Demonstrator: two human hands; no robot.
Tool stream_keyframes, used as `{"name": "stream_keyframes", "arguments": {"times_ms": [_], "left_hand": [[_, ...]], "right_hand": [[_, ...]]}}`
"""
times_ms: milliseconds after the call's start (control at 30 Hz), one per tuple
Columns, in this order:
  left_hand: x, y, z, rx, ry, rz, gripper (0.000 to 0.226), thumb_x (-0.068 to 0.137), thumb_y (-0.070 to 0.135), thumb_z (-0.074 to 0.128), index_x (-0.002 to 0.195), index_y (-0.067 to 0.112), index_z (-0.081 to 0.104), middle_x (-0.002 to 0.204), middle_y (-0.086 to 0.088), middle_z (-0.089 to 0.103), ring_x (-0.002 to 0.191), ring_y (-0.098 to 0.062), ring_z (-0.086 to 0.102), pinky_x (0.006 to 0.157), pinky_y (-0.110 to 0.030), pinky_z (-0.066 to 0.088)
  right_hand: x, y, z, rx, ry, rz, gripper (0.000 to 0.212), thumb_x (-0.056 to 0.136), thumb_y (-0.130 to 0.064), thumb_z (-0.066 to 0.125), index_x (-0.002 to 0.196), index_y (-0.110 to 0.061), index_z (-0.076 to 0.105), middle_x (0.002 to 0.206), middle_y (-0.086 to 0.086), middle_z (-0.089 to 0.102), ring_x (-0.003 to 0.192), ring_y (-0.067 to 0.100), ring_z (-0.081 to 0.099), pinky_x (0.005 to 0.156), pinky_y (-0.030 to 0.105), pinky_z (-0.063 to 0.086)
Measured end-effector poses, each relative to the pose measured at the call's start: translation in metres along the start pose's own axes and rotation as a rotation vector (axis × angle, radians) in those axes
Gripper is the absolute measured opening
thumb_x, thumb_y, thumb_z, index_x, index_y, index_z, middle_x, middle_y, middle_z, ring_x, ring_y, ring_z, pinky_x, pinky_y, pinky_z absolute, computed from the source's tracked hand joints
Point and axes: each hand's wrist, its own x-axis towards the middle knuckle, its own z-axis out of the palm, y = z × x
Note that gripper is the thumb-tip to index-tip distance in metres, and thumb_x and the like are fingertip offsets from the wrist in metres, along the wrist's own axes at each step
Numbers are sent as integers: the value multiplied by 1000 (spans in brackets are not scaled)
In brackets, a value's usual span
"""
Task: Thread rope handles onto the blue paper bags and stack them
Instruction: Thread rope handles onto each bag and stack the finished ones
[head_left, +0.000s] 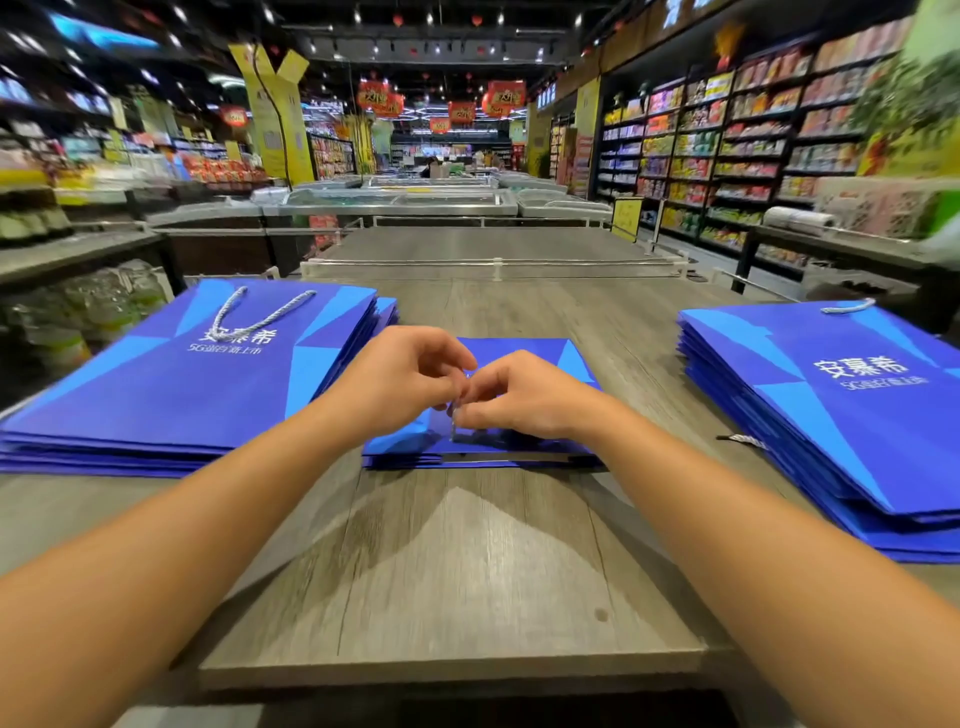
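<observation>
You've got a flat blue bag (524, 358) lying dead centre. A roped stack (187, 374) sits left of it, and another stack (841, 415) sits right.

bag (524, 358) on table (441, 561) between left stack (171, 384), right stack (852, 415)

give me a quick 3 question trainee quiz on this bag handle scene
1. True or false: the top bag of the left stack shows a white rope handle lying on it.
2. Multiple choice: where are both hands working? A) on the right stack B) over the middle bag C) off the table edge
3. Fill in: the bags lie on a grey wood-grain ____.

Key
1. True.
2. B: the left hand and right hand meet, fingers curled, over the middle bag, away from the right stack. What they pinch is too small to tell.
3. table.
</observation>
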Motion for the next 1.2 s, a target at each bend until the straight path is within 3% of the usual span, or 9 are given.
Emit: {"name": "stream_keyframes", "arguments": {"times_ms": [100, 300, 400, 600, 733, 867, 933, 1067, 1200], "left_hand": [[8, -10, 2, -66, 5, -24, 20, 84, -9, 64, 91, 10, 69, 74, -6, 70, 63, -12, 64, 65, -19, 52], [13, -29, 5, -227, 86, -73, 17, 83, -13, 64, 91, 2, 67, 67, -3, 69, 56, -13, 64, 58, -19, 52], [14, -32, 6, -226, 89, -53, 20, 80, -14, 66, 88, 4, 67, 69, -4, 69, 58, -12, 65, 60, -21, 53], [12, -45, -6, 158, -32, -57, 12, 80, 12, 77, 86, 23, 73, 68, 6, 68, 61, -4, 58, 65, -19, 46], [12, -39, -8, 286, -9, -60, 4, 82, 21, 74, 79, 23, 72, 64, 10, 61, 56, 0, 52, 54, -11, 36], [14, -39, -12, 530, -47, -103, 9, 87, 26, 68, 80, 22, 70, 81, 3, 64, 78, -14, 58, 64, -25, 42], [15, -42, -15, 554, 10, -138, 15, 90, 28, 66, 78, 19, 68, 76, 3, 59, 76, -17, 56, 59, -28, 37], [14, -43, -16, 197, 205, -205, 28, 92, 30, 64, 71, 12, 61, 58, -1, 50, 53, -19, 49, 54, -29, 38], [10, -30, -5, -355, 201, -206, 15, 93, 8, 60, 80, 1, 64, 67, -9, 60, 52, -20, 52, 50, -28, 51]], "right_hand": [[7, 10, 7, 52, 68, 49, 16, 85, -24, 72, 77, -10, 75, 69, 3, 67, 58, 5, 49, 62, 22, 41], [12, 9, 24, 97, 136, 82, 25, 81, -35, 74, 58, -26, 70, 55, -2, 45, 53, 11, 33, 49, 23, 28], [16, 8, 31, 72, 179, 108, 32, 81, -34, 75, 54, -20, 65, 48, -7, 37, 47, 9, 27, 45, 20, 24], [15, 13, 27, 125, 197, 168, 20, 80, -22, 70, 63, -12, 65, 52, -8, 46, 49, 7, 37, 55, 25, 33], [14, 11, 26, 174, 219, 190, 20, 80, -18, 64, 61, -17, 62, 56, -3, 51, 51, 9, 41, 56, 26, 35], [11, 13, 22, 245, 236, 188, 21, 80, -12, 63, 61, -19, 57, 57, -4, 49, 51, 9, 38, 52, 23, 32], [10, 16, 21, 321, 269, 181, 20, 74, -15, 64, 58, -20, 53, 55, -7, 46, 53, 10, 36, 54, 25, 30], [8, 17, 19, 397, 274, 171, 16, 67, -21, 59, 56, -21, 49, 51, -11, 46, 52, 9, 38, 58, 27, 31], [7, 20, 18, 430, 243, 147, 25, 77, -16, 61, 55, -23, 52, 53, -10, 49, 55, 11, 40, 60, 27, 32]]}}
